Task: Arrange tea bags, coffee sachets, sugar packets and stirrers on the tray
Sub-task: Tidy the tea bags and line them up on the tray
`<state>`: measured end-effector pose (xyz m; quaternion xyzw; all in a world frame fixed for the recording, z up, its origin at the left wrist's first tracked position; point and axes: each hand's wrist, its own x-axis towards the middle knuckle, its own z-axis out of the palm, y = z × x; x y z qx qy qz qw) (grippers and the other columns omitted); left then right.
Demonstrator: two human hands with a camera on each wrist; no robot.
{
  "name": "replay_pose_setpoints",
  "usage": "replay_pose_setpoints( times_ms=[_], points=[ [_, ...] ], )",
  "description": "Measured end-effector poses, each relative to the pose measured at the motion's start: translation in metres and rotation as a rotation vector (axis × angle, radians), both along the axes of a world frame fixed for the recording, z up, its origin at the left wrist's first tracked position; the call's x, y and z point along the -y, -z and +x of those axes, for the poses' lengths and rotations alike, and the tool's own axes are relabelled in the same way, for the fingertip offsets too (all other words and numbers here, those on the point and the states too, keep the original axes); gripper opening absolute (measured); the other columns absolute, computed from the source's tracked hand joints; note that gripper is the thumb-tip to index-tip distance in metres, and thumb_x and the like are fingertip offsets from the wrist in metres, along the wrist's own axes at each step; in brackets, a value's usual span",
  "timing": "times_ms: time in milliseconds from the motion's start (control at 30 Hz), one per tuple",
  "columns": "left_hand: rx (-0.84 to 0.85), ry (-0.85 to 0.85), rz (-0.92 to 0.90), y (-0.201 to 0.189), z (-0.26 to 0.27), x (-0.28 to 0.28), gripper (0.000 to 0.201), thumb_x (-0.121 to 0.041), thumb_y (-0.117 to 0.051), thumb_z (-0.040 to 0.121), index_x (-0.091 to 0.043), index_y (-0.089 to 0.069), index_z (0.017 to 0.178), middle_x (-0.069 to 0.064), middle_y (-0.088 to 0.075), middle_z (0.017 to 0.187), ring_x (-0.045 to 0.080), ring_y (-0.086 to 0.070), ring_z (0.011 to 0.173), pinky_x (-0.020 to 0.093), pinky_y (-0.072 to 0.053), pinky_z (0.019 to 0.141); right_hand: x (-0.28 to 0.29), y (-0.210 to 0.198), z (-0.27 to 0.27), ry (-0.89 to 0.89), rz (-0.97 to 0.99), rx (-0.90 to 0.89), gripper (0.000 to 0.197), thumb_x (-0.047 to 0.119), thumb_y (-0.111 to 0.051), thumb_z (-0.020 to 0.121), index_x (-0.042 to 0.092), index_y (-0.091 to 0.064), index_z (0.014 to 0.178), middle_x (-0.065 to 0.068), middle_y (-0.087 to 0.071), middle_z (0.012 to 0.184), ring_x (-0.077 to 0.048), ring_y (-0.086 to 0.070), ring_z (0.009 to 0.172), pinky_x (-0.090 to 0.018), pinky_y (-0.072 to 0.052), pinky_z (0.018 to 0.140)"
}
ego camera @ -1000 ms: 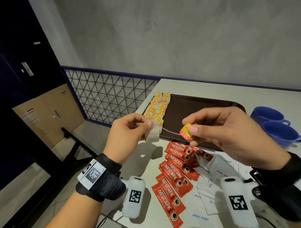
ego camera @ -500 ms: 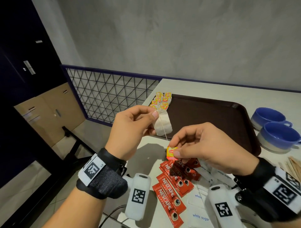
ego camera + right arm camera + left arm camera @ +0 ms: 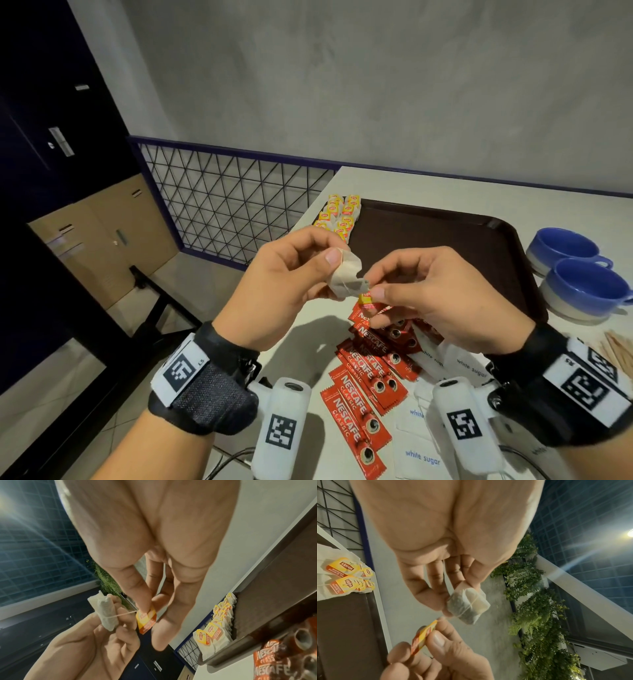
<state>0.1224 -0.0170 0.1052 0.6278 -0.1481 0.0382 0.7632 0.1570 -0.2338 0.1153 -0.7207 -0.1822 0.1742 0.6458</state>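
Note:
My left hand (image 3: 308, 267) pinches a white tea bag (image 3: 347, 277) (image 3: 468, 605) (image 3: 106, 612), held in the air above the table's near left part. Its string is wound round the bag. My right hand (image 3: 411, 294) pinches the bag's yellow tag (image 3: 366, 297) (image 3: 423, 637) (image 3: 146, 619) close beside the bag. A row of tea bags (image 3: 339, 216) (image 3: 216, 626) lies along the left edge of the dark brown tray (image 3: 445, 246). Red coffee sachets (image 3: 366, 380) and white sugar packets (image 3: 421, 455) lie on the table below my hands. Wooden stirrers (image 3: 620, 353) lie at the right edge.
Two blue cups (image 3: 579, 274) stand right of the tray. A wire-mesh railing (image 3: 222, 205) runs left of the white table (image 3: 411, 185), with a drop to the floor beyond it. A grey wall rises behind.
My right hand has come up and closed in on the left hand, so the string between tag and bag is now short. The bag has turned in my left fingers.

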Motion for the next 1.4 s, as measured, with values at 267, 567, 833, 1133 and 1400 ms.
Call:
replay_pose_setpoints(
  times_ms=[267,567,833,1133,1400],
  points=[
    [-0.024,0.147,0.067,0.003,-0.007,-0.001,0.012,-0.014,-0.056,0.098,-0.015,-0.068,0.099,0.009,-0.065,0.093,0.024,-0.066,0.078,0.039,-0.059,0.062,0.004,-0.004,0.006,0.031,0.032,0.085,0.022,-0.005,-0.074,0.086,0.012,-0.078,0.1,-0.017,-0.077,0.096,-0.034,-0.072,0.081,-0.029,-0.062,0.069],
    [-0.067,0.125,0.259,0.006,-0.009,0.005,0.006,-0.014,-0.066,0.096,-0.01,-0.068,0.1,0.006,-0.062,0.087,0.02,-0.063,0.072,0.035,-0.06,0.063,0.005,-0.012,0.003,0.035,0.075,0.185,0.023,-0.003,-0.079,0.081,0.015,-0.08,0.096,-0.013,-0.078,0.099,-0.032,-0.076,0.095,-0.041,-0.064,0.083],
    [0.007,-0.001,0.359,0.005,-0.007,0.008,0.01,-0.008,-0.075,0.092,-0.006,-0.066,0.096,0.01,-0.062,0.081,0.022,-0.061,0.072,0.054,-0.056,0.074,0.007,-0.013,0.006,0.112,0.154,0.193,0.019,0.007,-0.081,0.076,0.01,-0.079,0.094,-0.015,-0.078,0.096,-0.033,-0.076,0.093,-0.041,-0.061,0.085],
    [0.015,-0.218,0.407,0.003,-0.004,0.016,0.011,-0.005,-0.072,0.092,-0.012,-0.079,0.095,0.017,-0.074,0.086,0.034,-0.073,0.076,0.052,-0.063,0.079,0.002,-0.019,-0.001,0.059,0.22,0.13,0.023,0.004,-0.081,0.072,0.003,-0.076,0.094,-0.017,-0.077,0.096,-0.034,-0.078,0.09,-0.033,-0.064,0.075],
    [0.072,-0.264,0.492,0.003,-0.004,0.022,0.019,-0.009,-0.071,0.094,-0.026,-0.08,0.097,0.001,-0.075,0.08,0.031,-0.072,0.078,0.054,-0.058,0.078,0.001,-0.018,-0.006,0.111,0.088,0.275,0.025,0.0,-0.083,0.078,0.015,-0.079,0.098,-0.006,-0.079,0.097,-0.019,-0.077,0.09,-0.028,-0.06,0.077]
  ],
)
